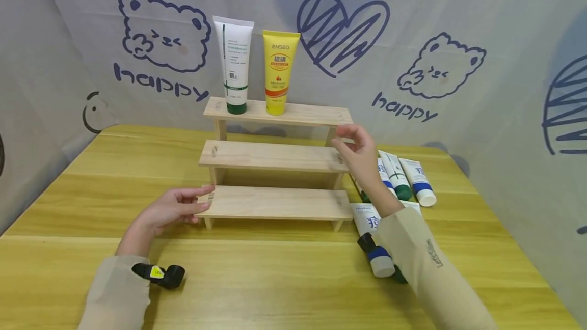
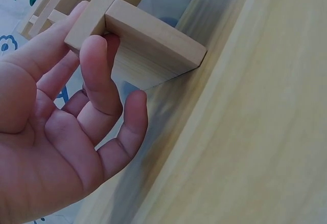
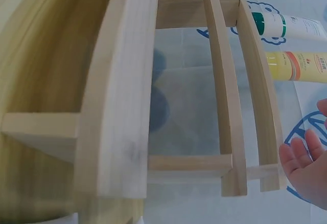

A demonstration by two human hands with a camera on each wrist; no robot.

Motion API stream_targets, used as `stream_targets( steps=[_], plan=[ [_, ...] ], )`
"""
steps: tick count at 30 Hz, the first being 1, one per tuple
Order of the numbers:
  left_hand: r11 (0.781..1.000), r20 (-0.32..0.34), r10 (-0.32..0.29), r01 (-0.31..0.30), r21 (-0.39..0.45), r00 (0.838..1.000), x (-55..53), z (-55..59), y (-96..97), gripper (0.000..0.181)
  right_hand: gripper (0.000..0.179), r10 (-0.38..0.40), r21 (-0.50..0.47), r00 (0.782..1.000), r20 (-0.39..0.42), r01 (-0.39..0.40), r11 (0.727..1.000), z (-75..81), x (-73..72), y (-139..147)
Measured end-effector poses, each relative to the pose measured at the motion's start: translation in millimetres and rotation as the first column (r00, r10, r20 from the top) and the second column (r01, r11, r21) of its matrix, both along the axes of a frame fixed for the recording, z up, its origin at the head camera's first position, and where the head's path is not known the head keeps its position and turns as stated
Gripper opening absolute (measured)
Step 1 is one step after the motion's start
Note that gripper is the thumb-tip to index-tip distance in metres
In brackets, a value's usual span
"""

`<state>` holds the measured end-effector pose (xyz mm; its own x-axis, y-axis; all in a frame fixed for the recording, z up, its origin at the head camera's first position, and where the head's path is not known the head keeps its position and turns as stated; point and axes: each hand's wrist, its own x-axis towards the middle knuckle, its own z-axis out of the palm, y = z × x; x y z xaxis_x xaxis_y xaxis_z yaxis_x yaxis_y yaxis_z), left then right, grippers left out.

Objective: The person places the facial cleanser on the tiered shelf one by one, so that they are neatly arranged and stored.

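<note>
Worktop (image 1: 257, 284) bearing a wooden stand (image 1: 279, 202): left hand (image 1: 170, 209) pinches its lowest left edge, right hand (image 1: 362, 159) grips nothing — a lopsided tug could topple white tube (image 1: 236, 65) and yellow tube (image 1: 278, 73).

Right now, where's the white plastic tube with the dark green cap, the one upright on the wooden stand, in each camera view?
Head: the white plastic tube with the dark green cap is in the upper part, left of centre.
Left wrist: top left corner, partly cut off by the frame.
Right wrist: upper right, appearing sideways, cap end to the left.
Shared landmark: the pale wooden three-tier stand.
</note>
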<state>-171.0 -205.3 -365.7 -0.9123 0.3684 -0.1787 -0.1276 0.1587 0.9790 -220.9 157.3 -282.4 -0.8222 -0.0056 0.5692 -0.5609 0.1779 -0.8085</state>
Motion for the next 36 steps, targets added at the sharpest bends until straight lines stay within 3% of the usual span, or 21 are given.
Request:
stream_targets(
  steps=[17, 26, 32, 36],
  plan=[
    [1.000, 0.011, 0.000, 0.000, 0.004, 1.000, -1.4, -2.4, 0.0, 0.058, 0.021, -0.090, -0.013, 0.991, 0.102, 0.091, 0.996, -18.5, 20.5, 40],
    [1.000, 0.009, 0.001, -0.001, 0.007, 1.000, -0.7, -1.5, -0.1, 0.058, 0.019, -0.122, 0.062, 0.984, 0.128, 0.115, 0.991, -28.5, 34.3, 63],
    [1.000, 0.010, -0.006, 0.005, 0.011, 1.000, -0.7, -1.3, -0.6, 0.058, 0.019, -0.134, 0.096, 0.987, 0.091, 0.125, 0.988, -39.0, 40.6, 77],
    [1.000, 0.010, -0.010, 0.010, 0.014, 1.000, -1.1, -1.6, 0.2, 0.058, 0.017, -0.062, 0.024, 0.997, 0.034, 0.061, 0.998, -52.8, 39.7, 91]
  ],
)
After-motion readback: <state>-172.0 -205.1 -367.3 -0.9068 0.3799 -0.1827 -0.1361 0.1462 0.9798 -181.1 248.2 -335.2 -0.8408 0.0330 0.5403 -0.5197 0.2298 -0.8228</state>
